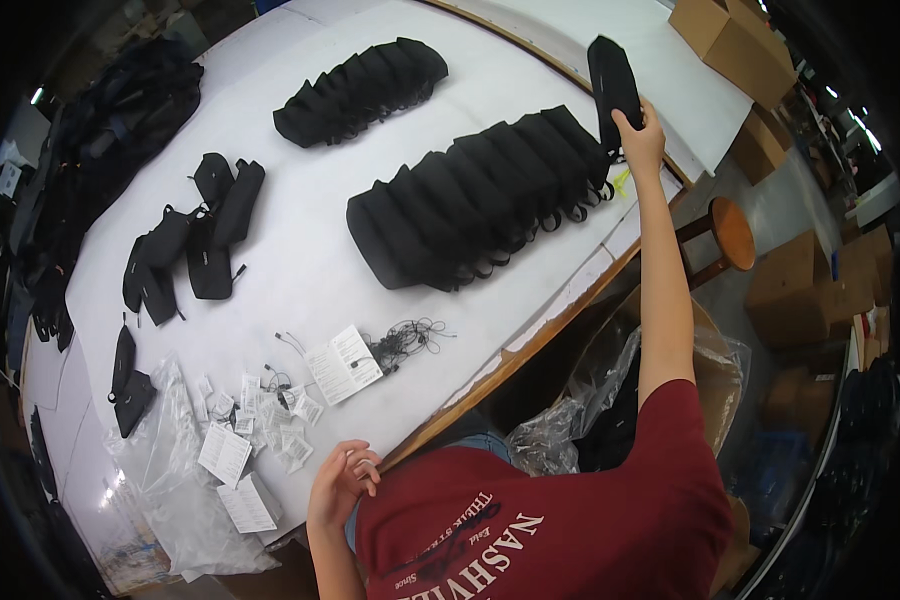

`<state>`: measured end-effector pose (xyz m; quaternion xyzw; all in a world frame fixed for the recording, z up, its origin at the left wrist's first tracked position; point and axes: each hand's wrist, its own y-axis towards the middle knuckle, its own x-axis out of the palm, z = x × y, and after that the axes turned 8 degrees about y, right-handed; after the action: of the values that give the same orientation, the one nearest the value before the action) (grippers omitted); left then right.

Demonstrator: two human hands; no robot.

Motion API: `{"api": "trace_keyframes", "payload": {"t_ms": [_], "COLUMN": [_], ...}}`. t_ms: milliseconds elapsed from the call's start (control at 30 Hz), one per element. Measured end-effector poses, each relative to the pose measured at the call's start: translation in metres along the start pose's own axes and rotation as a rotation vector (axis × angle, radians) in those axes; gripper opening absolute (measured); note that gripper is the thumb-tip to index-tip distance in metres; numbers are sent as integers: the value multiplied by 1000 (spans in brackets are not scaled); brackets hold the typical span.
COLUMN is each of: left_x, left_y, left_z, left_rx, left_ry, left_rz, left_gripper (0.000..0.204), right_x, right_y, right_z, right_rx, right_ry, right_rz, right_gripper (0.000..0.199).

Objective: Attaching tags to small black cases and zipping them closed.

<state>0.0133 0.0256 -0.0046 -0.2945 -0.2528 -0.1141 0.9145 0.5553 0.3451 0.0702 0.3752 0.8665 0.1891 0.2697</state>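
Observation:
Out at the far right end of the table, my right hand point(643, 140) grips a slim black pouch point(611, 78) by its lower part. That pouch stands beside a long row of overlapping black pouches point(475, 195) with small loops along their near side. My left hand point(344, 482) hangs by the table's near edge, fingers loosely bent and apart, with nothing in it. Closest to it are white printed cards point(247, 503) and a clear plastic bag point(175, 500). Another printed card point(344, 364) lies against a tangle of black cords point(407, 342).
A second row of black pouches point(362, 90) lies farther back, and loose pouches point(210, 255) are scattered at left. Dark fabric point(110, 130) is heaped on the left side. A wooden stool point(732, 233) and cardboard boxes point(735, 45) stand to the right.

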Motion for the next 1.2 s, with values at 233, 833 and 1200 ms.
{"api": "trace_keyframes", "payload": {"t_ms": [233, 833, 1200], "left_x": [16, 69, 61], "left_y": [12, 71, 99], "left_z": [3, 44, 57], "left_rx": [53, 254, 422], "left_ry": [60, 509, 669], "left_rz": [35, -129, 133], "left_gripper": [35, 22, 34], "right_x": [20, 63, 24], "right_y": [19, -147, -85], "right_z": [110, -74, 8], "right_rx": [230, -645, -430], "right_ry": [-206, -124, -123], "right_rz": [-497, -553, 81], "right_gripper": [55, 48, 38]}}
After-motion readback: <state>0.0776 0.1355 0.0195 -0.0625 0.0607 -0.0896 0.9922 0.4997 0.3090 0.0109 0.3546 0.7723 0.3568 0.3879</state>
